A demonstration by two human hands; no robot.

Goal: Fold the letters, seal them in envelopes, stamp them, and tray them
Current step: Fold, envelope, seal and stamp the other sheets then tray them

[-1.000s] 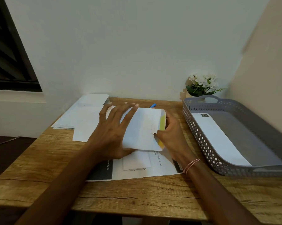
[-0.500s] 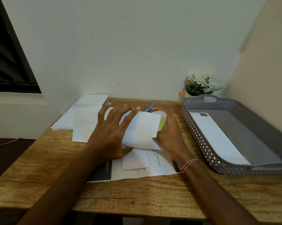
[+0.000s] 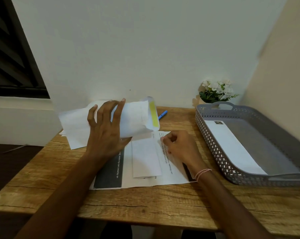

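Your left hand [image 3: 104, 135] gripped the envelope [image 3: 135, 118] and held it above the table [image 3: 145, 204], with the fingers spread on top. Its flap stood open, showing the yellow strip [image 3: 154, 114] at the right end. Your right hand [image 3: 180, 147] rested with curled fingers on the printed sheet [image 3: 170, 176], just beside the folded letter [image 3: 145, 157]; whether it pinched anything, I cannot tell. A second envelope [image 3: 232, 145] lay in the grey tray [image 3: 213, 149].

On the tabletop [image 3: 145, 204] before me a folded letter [image 3: 145, 157] lies on the open sheet [image 3: 176, 178]; the pen [image 3: 163, 115] lies behind them; the tray [image 3: 213, 149] sits to the right, an envelope [image 3: 232, 145] in it, the plant [image 3: 216, 91] behind it.
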